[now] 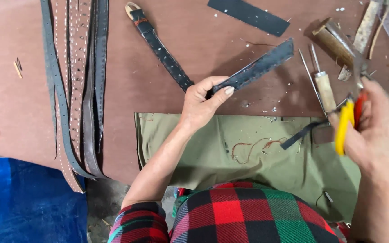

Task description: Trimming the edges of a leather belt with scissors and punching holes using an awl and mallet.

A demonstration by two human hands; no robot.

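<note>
Black leather strap [253, 69] pinched by L hand [201, 105], thumb closed over its near end, strap angled up-right over the brown board [181, 27]. R hand [372, 128], right of strap, fist shut on yellow/red-handled pliers [347, 123]. Awl [323, 83] lies between; strap bundle [75, 81] well left; green cloth [248, 153] below.

Red, green and black plaid sleeves, pushed up.

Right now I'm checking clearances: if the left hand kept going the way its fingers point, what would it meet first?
Likely the wooden-handled awl, up and to the right of the left hand and past the dark strap it grips; depth is unclear.
</note>
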